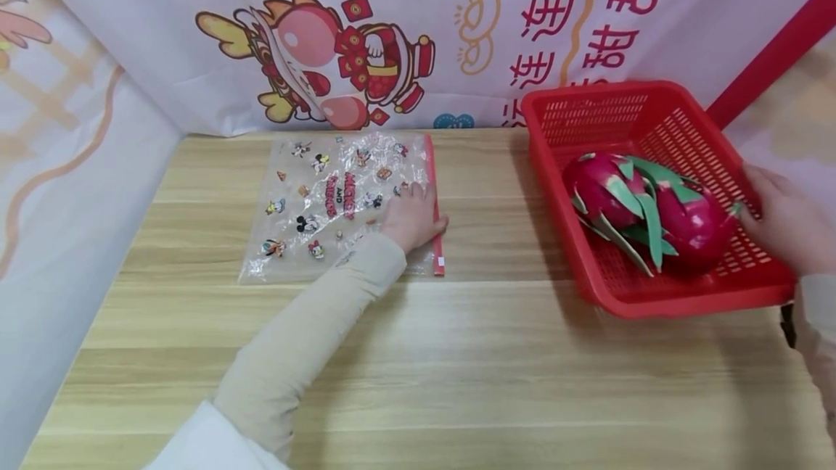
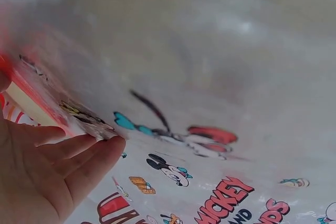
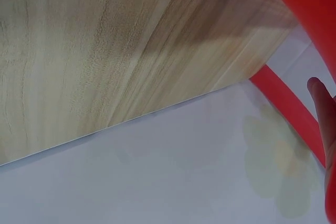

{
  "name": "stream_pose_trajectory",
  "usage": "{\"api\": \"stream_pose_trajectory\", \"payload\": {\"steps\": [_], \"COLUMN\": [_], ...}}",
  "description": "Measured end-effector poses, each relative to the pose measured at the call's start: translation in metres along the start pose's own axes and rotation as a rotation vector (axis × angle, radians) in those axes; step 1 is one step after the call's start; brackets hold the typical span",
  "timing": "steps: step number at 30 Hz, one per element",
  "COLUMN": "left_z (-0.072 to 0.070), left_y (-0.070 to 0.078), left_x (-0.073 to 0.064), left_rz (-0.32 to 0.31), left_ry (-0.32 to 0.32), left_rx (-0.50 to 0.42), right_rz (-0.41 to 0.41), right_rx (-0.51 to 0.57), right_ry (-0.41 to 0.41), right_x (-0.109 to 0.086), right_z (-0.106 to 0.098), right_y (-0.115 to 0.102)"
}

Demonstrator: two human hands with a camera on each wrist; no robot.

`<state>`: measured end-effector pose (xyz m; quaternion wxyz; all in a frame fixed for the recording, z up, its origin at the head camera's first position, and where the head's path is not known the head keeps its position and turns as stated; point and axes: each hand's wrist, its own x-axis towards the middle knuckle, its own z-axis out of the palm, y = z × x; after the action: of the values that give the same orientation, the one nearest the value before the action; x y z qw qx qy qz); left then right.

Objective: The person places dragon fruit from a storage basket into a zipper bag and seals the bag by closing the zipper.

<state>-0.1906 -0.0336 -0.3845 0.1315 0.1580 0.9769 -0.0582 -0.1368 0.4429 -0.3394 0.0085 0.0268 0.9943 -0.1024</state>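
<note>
The clear bag (image 1: 336,205), seemingly light, limp and slippery, lies beneath the left hand's (image 1: 413,217) straight, unpinching fingers; its red edge (image 1: 429,158) should give better hold. Rightward from them, the red basket (image 1: 686,307), probably stiff, carries dragon fruits (image 1: 699,227); the right hand (image 1: 789,220) grips its rim.

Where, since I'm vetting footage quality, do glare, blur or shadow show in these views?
Head view: white glints on the plastic bag, a soft shadow on the table beside the red basket; left wrist view: the bag's upper film is hazy and out of focus, the MICKEY lettering crisper; right wrist view: a shadow darkens the table toward the upper right.
</note>
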Motion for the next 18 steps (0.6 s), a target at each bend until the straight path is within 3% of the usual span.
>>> {"api": "stream_pose_trajectory", "payload": {"steps": [7,13,18], "left_z": [0.0009,0.0012,0.0021], "left_y": [0.0002,0.0024,0.0057], "left_x": [0.0001,0.002,0.003], "left_rz": [-0.016,-0.015,-0.005], "left_ry": [0.003,-0.02,0.013], "left_rx": [-0.033,-0.049,-0.035], "right_rz": [0.039,-0.013,-0.001], "right_rx": [-0.003,0.011,0.008], "right_ry": [-0.031,0.002,-0.003], "right_x": [0.0029,0.0016,-0.0006], "right_z": [0.0002,0.0015,0.0011], "right_y": [-0.0019,0.0003,0.0014]}}
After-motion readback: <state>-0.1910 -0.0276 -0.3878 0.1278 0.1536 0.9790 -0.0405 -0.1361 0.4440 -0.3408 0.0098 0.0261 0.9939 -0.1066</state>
